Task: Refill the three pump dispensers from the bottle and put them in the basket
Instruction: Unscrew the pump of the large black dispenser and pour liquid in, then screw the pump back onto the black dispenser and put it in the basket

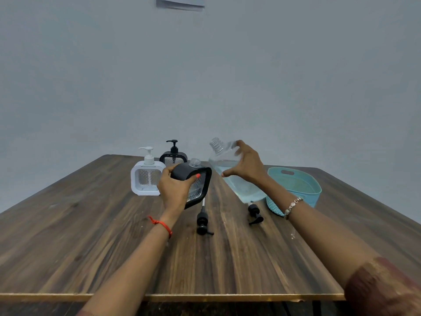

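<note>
- Dispenser pumps, both black and unscrewed, lie nearest on the wooden tabletop: one pump at 6 o'clock of the left hand's load, a second pump at 5 o'clock of the bottle.
- Left hand is closed around a black-framed dispenser, thumb on its front edge; the dispenser is tilted, its open threaded neck pointing to 1 o'clock toward the bottle.
- Right hand grips the clear bottle from the right, fingers spread around its upper body; the bottle leans with its uncapped mouth at 11 o'clock, and pale liquid sits in its lower part.
- Teal basket stands at 3 o'clock of the bottle, just behind the right wrist.
- White dispenser, pump fitted, stands upright at 9 o'clock of the left hand.
- Farthest, another black dispenser with its pump on stands upright at 12 o'clock of the left hand.
</note>
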`<state>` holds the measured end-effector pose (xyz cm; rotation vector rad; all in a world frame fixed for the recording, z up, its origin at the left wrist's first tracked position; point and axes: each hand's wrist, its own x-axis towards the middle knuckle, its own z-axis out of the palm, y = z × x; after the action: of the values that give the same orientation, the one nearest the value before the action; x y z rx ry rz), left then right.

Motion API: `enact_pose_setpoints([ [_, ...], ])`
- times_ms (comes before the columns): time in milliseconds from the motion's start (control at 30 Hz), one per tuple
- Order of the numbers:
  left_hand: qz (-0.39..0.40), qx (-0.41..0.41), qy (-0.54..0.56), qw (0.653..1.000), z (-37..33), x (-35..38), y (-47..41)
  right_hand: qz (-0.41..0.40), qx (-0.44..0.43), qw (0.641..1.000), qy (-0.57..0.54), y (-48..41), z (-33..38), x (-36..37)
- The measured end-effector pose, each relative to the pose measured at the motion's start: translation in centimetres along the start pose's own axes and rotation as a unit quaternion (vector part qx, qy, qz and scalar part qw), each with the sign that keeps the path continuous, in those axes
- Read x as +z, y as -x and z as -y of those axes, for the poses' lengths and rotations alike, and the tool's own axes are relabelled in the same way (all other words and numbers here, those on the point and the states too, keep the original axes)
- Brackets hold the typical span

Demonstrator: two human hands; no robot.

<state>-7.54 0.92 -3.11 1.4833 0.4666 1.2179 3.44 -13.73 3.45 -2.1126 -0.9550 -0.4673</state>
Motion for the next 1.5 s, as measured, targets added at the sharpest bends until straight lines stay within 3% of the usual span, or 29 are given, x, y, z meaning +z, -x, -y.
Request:
enact_pose_setpoints([
  [133, -0.002, -0.011, 0.002, 1.0, 0.5, -0.5, -0.5, -0.025, 0.068, 0.987, -0.142, 0.0, -1.2, 0.7],
  [333, -0.011, -0.017, 0.007, 1.0, 1.4, -1.7, -1.8, 0.001, 0.148, 0.943, -0.297, -0.1, -3.7, 3.0],
  [700, -0.001, -0.029, 0.021, 0.999, 2.0, -2.1, -2.5, 0.104, 0.126, 0.941, -0.297, -1.5, -7.2, 4.9],
  [767, -0.001, -0.033, 0.021, 0.999, 2.1, -2.1, -2.6, 0.086, 0.146, 0.938, -0.301, -1.3, -5.7, 4.1],
  [800, 0.0, -0.034, 0.021, 0.999, 2.1, -2.1, -2.6, 0.037, 0.141, 0.949, -0.279, -1.0, -4.8, 3.7],
  [867, -0.002, -0.035, 0.02, 0.999, 2.1, -2.1, -2.7, -0.116, 0.029, 0.974, -0.191, -0.1, -3.3, 3.1],
  [933, -0.005, -0.034, 0.018, 0.999, 2.1, -2.1, -2.9, -0.185, -0.167, 0.966, -0.068, 1.1, -2.1, 3.2],
  [967, -0.006, -0.034, 0.019, 0.999, 2.1, -2.2, -3.0, -0.151, -0.247, 0.957, -0.013, 1.9, -1.5, 3.6],
  [1033, -0.004, -0.037, 0.022, 0.999, 2.1, -2.3, -3.1, 0.013, -0.349, 0.934, 0.076, 3.6, -1.0, 5.3],
  [1100, -0.004, -0.042, 0.027, 0.999, 2.1, -2.4, -3.1, 0.173, -0.377, 0.895, 0.165, 5.0, -1.3, 7.4],
  [1167, -0.001, -0.047, 0.038, 0.998, 2.1, -2.4, -3.0, 0.245, -0.379, 0.867, 0.21, 5.7, -2.4, 9.2],
  [1367, 0.008, -0.053, 0.058, 0.997, 2.3, -3.0, -3.0, 0.26, -0.346, 0.881, 0.193, 5.8, -2.5, 9.9],
  [1433, 0.014, -0.057, 0.064, 0.996, 2.4, -3.2, -3.2, 0.25, -0.312, 0.911, 0.098, 5.5, -1.5, 8.7],
  [1500, 0.021, -0.055, 0.061, 0.996, 2.1, -3.3, -3.2, 0.194, -0.226, 0.953, -0.05, 4.8, 0.0, 6.7],
])
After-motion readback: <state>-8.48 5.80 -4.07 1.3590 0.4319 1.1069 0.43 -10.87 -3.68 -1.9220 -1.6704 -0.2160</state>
